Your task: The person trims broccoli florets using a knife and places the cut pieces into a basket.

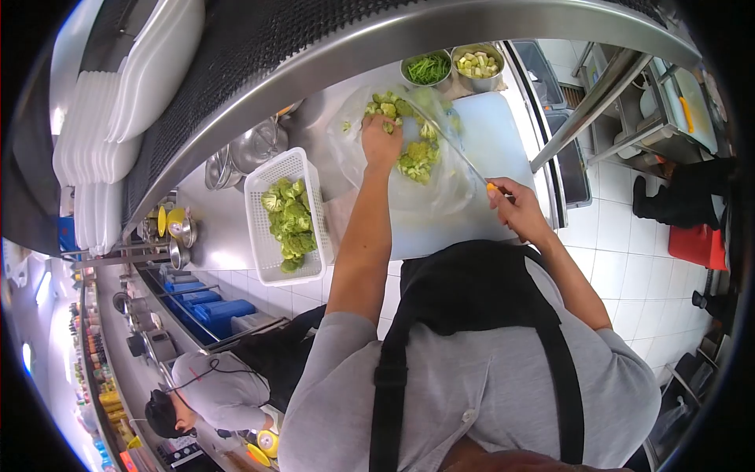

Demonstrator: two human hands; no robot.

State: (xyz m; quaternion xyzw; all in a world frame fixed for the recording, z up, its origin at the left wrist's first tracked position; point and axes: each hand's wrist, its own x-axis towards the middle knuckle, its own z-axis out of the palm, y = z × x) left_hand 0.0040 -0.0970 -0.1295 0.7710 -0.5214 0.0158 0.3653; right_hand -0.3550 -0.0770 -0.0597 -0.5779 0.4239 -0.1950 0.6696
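Head view: knife [458, 150] in one hand, green florets under the other.
Right hand [513, 208]'s wrapped around the orange handle; left hand [382, 141]'s down on the florets [418, 162], can't tell if it's gripping. They're on a plastic bag [450, 194] overlapping the cutting board [510, 138]'s left side; white basket [296, 280] of florets left of the board, metal bowls [480, 84] beyond its far edge.

The knife blade [458, 149] is smooth metal. The bag [439, 198] is glossy, crinkled plastic. The worktop [219, 211] is shiny metal.

White-tiled floor [609, 236]; curved-looking steel shelf [487, 22] overhead; bright light strips [43, 286] left.
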